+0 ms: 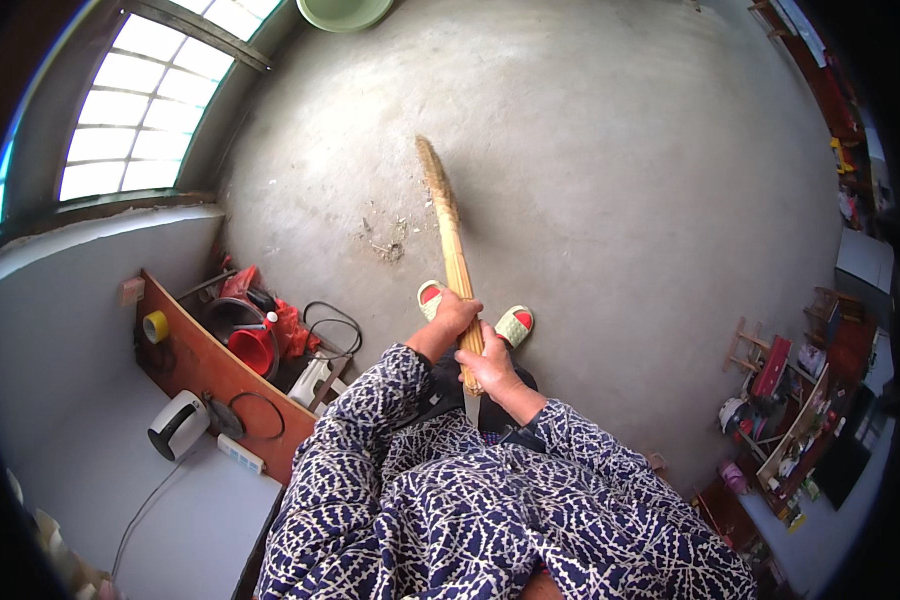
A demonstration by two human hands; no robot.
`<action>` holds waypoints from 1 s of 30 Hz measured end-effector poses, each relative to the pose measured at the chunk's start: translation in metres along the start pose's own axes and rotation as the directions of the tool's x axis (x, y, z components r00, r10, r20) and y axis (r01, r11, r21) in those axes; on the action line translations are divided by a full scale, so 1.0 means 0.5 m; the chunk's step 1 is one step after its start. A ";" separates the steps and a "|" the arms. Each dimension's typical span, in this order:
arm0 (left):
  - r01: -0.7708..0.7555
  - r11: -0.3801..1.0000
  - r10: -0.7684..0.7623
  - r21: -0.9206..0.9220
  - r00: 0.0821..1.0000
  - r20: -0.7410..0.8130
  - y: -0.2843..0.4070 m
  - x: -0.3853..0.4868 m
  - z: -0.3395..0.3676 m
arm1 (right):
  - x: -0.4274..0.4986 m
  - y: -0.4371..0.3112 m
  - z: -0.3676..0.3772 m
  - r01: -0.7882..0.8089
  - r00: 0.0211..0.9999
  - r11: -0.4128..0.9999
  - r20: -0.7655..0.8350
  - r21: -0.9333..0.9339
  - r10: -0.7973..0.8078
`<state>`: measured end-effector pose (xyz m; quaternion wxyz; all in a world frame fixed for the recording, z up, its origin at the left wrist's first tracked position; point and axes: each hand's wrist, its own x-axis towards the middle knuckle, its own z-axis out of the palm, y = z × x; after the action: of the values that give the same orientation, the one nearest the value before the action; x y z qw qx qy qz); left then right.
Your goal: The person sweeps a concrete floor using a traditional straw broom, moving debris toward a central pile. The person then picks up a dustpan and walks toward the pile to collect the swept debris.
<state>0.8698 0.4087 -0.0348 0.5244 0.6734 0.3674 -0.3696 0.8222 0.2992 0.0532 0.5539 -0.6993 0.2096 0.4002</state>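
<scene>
Both my hands are closed around the bundled straw handle of a broom point(451, 232), which points away from me over the concrete floor. My left hand point(456, 313) grips it farther up, near my slippers, and my right hand point(493, 367) holds it close to its near end. The brush end of the broom is beyond my feet, slightly to the left. Left of the broom lies a small scatter of debris point(391, 249), with more bits beside the bristles. A pale slipper point(514, 325) with red inside shows right of the handle, another point(429, 298) to its left.
At left, a wooden board point(217, 375) borders a red plastic dipper point(252, 351), red bags and a black cable point(351, 330). A green basin point(345, 11) stands at the far edge, near a barred window. Small wooden stools point(746, 346) and cluttered furniture line the right side.
</scene>
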 end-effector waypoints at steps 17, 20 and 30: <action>-0.175 0.909 0.034 0.378 0.936 0.351 0.023 -0.082 0.382 | -0.148 0.165 -0.228 0.009 0.941 0.952 -0.324 0.305 0.095; -0.184 0.896 0.019 0.404 0.925 0.380 0.023 -0.076 0.398 | -0.133 0.192 -0.237 -0.010 0.941 0.933 -0.312 0.359 0.130; -0.102 0.883 -0.063 0.458 0.941 0.332 -0.032 -0.079 0.268 | -0.133 0.138 -0.141 -0.186 0.972 0.936 -0.081 0.299 0.219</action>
<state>0.8228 0.2762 -0.0306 0.4050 0.7102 0.1653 -0.5516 0.7552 0.2023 0.0684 0.5932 -0.6070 0.3676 0.3802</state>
